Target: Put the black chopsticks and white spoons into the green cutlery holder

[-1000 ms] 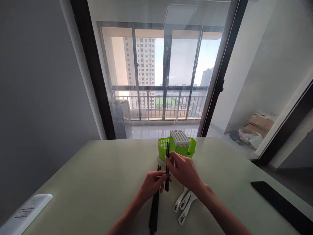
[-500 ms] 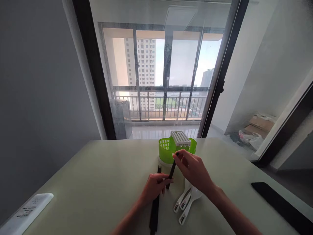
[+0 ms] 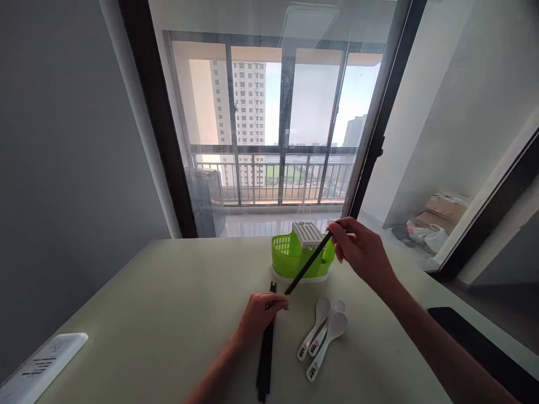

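Observation:
My right hand pinches the upper end of a dark chopstick. It slants down to the left, crossing in front of a green basket with a white slotted top. The lower end of that chopstick comes close to the fingertips of my left hand; whether they touch is unclear. My left fingers are pressed together above a bundle of dark chopsticks on the table, and anything between them is hidden. Three white spoons with printed handles lie to the right of the bundle.
A white object with dark markings lies at the table's left edge. At the right edge there is a long black object, partly behind my right forearm. Glass sliding doors stand beyond the pale table.
My right hand has moved up and to the right, carrying the chopstick, which is now more slanted. Its lower part has come out of my left hand's grip, and the spoons are uncovered.

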`<state>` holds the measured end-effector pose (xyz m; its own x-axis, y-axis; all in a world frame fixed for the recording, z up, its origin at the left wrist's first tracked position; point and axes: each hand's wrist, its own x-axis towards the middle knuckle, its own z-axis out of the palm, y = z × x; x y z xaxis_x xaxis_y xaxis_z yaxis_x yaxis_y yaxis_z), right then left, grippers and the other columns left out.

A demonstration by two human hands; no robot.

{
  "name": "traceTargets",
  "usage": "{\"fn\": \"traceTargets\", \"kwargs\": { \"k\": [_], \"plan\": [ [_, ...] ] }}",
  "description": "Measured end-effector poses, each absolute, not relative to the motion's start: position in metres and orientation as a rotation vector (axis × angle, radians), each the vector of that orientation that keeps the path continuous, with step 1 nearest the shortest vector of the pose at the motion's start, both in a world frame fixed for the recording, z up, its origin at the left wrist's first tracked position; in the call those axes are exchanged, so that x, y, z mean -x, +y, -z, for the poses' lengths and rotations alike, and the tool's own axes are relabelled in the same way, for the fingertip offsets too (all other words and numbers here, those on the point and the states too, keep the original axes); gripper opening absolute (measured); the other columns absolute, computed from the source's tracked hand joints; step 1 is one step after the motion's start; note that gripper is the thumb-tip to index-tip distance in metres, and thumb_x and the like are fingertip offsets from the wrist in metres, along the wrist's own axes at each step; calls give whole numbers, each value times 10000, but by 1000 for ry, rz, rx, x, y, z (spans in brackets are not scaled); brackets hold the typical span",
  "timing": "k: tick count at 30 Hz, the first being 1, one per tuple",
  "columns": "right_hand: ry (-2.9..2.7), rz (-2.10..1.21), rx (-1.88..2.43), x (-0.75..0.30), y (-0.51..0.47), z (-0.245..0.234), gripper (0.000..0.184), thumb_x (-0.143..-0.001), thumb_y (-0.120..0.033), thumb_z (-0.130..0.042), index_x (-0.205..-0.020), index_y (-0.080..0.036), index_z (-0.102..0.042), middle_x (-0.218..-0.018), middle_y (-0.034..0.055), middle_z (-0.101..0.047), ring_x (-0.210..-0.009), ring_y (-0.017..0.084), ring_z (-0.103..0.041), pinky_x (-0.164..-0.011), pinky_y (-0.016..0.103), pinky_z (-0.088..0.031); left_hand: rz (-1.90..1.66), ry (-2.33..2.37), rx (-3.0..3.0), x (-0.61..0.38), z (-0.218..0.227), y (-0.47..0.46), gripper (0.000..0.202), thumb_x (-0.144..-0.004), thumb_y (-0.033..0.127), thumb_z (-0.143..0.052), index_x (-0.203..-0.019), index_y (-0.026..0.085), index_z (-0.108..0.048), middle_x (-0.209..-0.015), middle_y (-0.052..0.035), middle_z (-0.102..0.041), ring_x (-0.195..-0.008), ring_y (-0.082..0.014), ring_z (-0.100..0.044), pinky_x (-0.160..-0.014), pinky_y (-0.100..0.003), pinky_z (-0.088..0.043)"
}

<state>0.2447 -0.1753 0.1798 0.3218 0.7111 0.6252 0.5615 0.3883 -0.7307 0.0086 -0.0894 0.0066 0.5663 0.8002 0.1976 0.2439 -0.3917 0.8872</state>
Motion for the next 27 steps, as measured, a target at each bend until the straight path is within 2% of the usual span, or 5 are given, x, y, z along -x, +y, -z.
{"fn": "traceTargets", "kwargs": {
  "k": [4, 8, 17, 27],
  "plan": [
    [-1204, -60, 1193, -275, -149, -217, 400, -909, -617, -643, -879, -219, -663, -669, -41, -584, -415, 78, -483, -400, 213, -380, -898, 965, -1815, -2, -8, -80, 358, -876, 505, -632, -884, 189, -802, -770, -40, -776, -451, -110, -540, -521, -249, -452],
    [-1278, 39, 1227, -281, -113, -227, 381, -926, -594, -627, -867, -220, -664, -682, -33, -603, -433, 78, -486, -423, 218, -372, -957, 1023, -1726, 0, -7, -77, 482, -893, 614, -578, -934, 175, -772, -766, -40, -757, -447, -110, -531, -495, -245, -435],
    [-1671, 55, 1458, -272, -24, -186, 338, -975, -472, -529, -799, -216, -662, -643, -28, -690, -517, 115, -577, -596, 238, -403, -932, 1065, -1554, -4, -2, -80, 516, -898, 664, -559, -920, 180, -739, -691, -13, -686, -440, -105, -509, -449, -227, -366],
    [-1786, -56, 1542, -279, 22, -159, 368, -927, -492, -537, -805, -184, -697, -667, 14, -720, -554, 145, -615, -573, 248, -404, -895, 1080, -1516, -5, -1, -80, 491, -918, 659, -543, -896, 199, -714, -634, 12, -632, -449, -113, -502, -461, -238, -375]
  ]
}}
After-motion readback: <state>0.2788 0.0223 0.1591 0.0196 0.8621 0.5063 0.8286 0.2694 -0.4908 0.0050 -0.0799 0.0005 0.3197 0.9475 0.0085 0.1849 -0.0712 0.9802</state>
